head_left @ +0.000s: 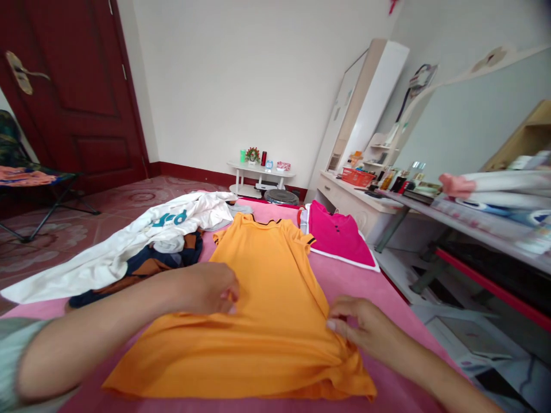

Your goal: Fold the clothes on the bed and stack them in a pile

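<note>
A yellow-orange short-sleeved dress with dark trim at collar and cuffs lies spread in front of me, its neck pointing away. My left hand is closed, with curled fingers pinching the cloth left of the middle, where a fold runs out sideways. At the right side edge, my right hand pinches the fabric between thumb and fingers. Below that grip the cloth bunches into creases near the lower right corner. The wide hem lies closest to me.
Left of the dress are a white long-sleeved top and a navy and brown garment. A folded magenta garment lies at the right on the pink bed cover. A dressing table and a grey-topped table stand to the right.
</note>
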Motion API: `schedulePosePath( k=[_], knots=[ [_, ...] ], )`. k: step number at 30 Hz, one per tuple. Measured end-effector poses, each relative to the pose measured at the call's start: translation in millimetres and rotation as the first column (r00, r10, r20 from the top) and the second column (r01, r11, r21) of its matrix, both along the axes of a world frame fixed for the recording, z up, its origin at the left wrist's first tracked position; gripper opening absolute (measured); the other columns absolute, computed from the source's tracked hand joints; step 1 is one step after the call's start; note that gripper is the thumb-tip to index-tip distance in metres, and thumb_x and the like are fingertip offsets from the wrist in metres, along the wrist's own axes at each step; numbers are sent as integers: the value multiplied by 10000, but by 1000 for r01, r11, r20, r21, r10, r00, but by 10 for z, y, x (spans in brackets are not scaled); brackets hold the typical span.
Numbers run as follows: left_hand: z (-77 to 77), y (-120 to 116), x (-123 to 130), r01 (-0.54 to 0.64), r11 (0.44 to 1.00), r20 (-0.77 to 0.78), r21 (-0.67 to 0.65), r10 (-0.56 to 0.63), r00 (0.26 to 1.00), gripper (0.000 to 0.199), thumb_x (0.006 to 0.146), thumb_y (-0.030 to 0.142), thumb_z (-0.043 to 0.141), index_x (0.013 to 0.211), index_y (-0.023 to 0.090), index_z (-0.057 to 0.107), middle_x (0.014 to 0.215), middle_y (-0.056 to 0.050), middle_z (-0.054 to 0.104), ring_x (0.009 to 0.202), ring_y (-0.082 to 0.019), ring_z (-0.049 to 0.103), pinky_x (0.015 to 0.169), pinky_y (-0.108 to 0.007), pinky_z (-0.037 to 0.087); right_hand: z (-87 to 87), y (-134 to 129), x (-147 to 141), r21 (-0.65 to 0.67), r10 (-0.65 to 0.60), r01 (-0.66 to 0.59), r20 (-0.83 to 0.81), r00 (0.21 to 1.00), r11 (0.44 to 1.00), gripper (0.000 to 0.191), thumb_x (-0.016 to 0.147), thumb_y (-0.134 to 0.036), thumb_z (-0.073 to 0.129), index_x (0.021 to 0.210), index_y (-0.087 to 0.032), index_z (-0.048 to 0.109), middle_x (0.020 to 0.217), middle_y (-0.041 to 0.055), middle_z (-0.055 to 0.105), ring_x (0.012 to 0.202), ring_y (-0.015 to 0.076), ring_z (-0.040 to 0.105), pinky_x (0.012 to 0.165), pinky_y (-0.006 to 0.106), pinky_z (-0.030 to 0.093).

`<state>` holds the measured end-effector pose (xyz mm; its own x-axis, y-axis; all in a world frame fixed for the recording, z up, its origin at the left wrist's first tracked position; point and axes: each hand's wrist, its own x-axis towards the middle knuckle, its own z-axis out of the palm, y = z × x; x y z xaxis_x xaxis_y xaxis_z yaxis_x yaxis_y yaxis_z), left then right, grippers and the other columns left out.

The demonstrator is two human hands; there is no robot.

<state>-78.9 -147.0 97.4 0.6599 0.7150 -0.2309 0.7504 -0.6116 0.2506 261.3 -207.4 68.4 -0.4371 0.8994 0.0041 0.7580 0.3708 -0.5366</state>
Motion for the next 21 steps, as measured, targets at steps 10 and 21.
schedulePosePath(
  k=[10,21],
  knots=[
    [-990,676,864,-291,903,230,317,225,947,566,912,523,292,1404,255,370,1512,-111,245,1393,-313,174,1098,-539,148,-67,1499,107,296,-461,445,-15,887,845,254,764,-306,546,940,-151,642,858,50,685,750,175,615,630,243,412],
    [-1027,679,862,-296,894,245,337,221,944,579,908,555,253,1414,288,347,1523,-88,221,1400,-301,150,1108,-535,128,-104,2204,-255,391,-670,588,113,733,709,213,705,-369,580,651,-179,660,681,74,694,664,188,641,530,226,380]
  ],
)
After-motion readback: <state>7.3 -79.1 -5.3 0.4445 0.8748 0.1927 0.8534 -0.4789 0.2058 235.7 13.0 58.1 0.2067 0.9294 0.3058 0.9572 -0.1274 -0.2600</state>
